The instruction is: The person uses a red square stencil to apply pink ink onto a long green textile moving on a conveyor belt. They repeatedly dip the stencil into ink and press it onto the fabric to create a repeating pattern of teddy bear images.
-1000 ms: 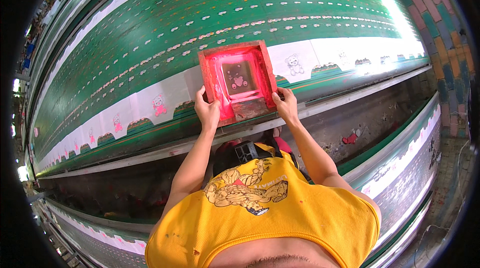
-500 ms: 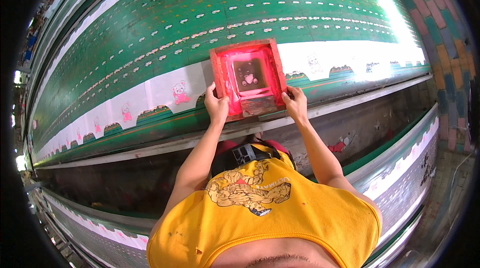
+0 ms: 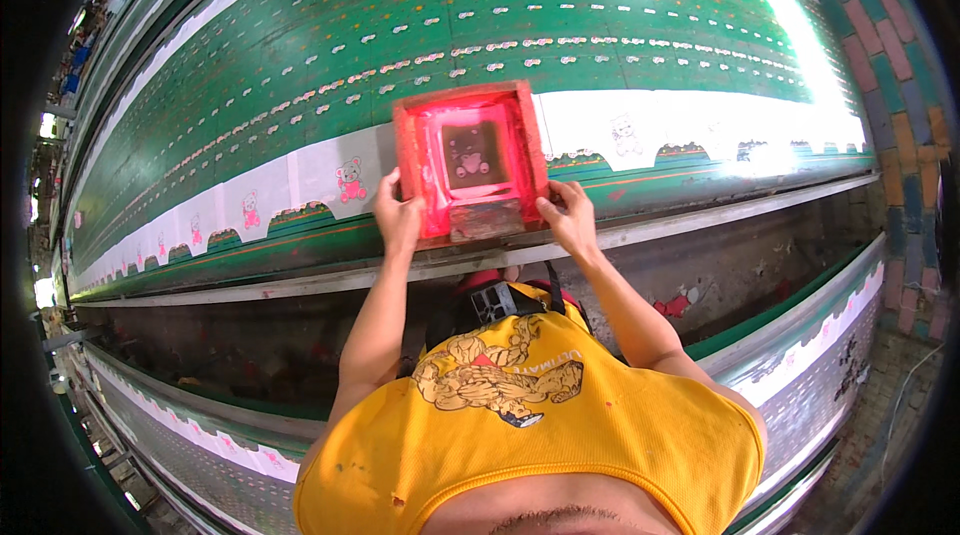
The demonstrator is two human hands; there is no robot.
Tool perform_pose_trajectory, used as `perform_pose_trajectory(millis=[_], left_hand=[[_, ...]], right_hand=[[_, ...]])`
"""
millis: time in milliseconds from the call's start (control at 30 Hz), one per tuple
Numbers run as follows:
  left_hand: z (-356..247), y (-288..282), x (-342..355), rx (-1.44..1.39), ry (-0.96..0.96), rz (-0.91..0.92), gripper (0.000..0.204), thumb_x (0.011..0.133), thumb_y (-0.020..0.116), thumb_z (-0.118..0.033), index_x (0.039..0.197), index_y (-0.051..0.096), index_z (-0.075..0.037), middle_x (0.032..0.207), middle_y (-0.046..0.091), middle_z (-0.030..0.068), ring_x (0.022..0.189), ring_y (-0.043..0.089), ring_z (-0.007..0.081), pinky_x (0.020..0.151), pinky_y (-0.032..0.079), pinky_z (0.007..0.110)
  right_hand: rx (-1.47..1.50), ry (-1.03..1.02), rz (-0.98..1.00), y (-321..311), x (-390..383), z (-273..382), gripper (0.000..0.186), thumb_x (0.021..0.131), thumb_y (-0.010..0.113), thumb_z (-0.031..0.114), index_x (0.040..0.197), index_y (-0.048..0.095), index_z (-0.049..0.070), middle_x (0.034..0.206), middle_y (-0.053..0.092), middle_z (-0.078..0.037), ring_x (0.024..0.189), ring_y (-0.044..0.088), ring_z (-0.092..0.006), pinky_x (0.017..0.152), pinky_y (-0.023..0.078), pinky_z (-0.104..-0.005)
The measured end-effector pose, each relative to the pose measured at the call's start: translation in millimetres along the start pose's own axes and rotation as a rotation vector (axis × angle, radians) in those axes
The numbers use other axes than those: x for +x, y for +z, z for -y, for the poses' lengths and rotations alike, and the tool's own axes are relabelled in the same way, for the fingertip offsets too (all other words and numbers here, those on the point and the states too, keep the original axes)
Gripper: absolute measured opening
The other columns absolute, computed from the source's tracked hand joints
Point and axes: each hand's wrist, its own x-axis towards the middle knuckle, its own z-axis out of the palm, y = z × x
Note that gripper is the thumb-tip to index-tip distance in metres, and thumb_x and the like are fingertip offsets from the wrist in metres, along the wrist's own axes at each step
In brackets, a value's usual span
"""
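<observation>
Between my hands is a screen printing frame [image 3: 470,220], a square wooden frame stained bright pink, with a bear figure in its mesh window. My left hand [image 3: 399,218] grips its left side near the lower corner, and my right hand [image 3: 570,216] pinches the lower right corner. The frame is over a strip of white cut pieces [image 3: 580,115] with wavy lower edges, along the near side of the long green table [image 3: 350,55]. A pink bear print [image 3: 351,180] shows left of the frame; fainter outlined bears [image 3: 627,135] lie to its right.
A pale rail [image 3: 690,235] runs along the table's near edge. Behind me stands another long table [image 3: 800,355] with similar white pieces, across a narrow aisle. Rows of small printed marks cover the green top. A brick-patterned surface [image 3: 880,65] is at the far right.
The frame and both hands sit slightly further left in the picture. My grip on the frame looks the same.
</observation>
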Motion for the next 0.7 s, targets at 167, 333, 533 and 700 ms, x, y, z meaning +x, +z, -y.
perform_pose_trajectory(millis=[167,333,533,700], left_hand=[[-9,-66,5,-0.078,-0.049,-0.057,0.067,0.068,0.061,0.013,0.134,0.054,0.011,0.134,0.063,0.0202,0.124,0.061,0.0255,0.109,0.046,0.037],[-13,-117,-7,-0.13,-0.059,-0.218,0.077,0.066,0.062,0.016,0.141,0.046,0.011,0.142,0.057,0.0237,0.132,0.056,0.0281,0.113,0.043,0.038],[-2,-157,-21,-0.13,-0.077,-0.325,0.081,0.065,0.062,0.016,0.143,0.042,0.011,0.143,0.055,0.0254,0.129,0.057,0.0292,0.111,0.045,0.038],[5,-170,-25,-0.128,-0.079,-0.359,0.08,0.064,0.061,0.016,0.142,0.042,0.011,0.142,0.055,0.0258,0.129,0.057,0.0293,0.11,0.045,0.038]], right_hand=[[0.077,-0.208,0.148,28,-8,31,0.046,0.09,0.072,0.023,0.124,0.067,-0.007,0.111,0.066,-0.021,0.099,0.068,-0.0336,0.087,0.055,-0.0395],[-0.008,-0.209,0.134,41,16,23,0.025,0.088,0.071,0.009,0.109,0.071,-0.004,0.104,0.07,-0.019,0.088,0.07,-0.0307,0.078,0.056,-0.0389],[-0.222,-0.343,-0.01,62,52,23,0.036,0.079,0.08,0.008,0.112,0.069,-0.002,0.109,0.067,-0.019,0.098,0.067,-0.0369,0.088,0.054,-0.0444],[-0.323,-0.54,0.098,102,63,39,0.044,0.075,0.085,0.014,0.115,0.069,0.002,0.121,0.062,-0.018,0.116,0.058,-0.0385,0.098,0.051,-0.0462]])
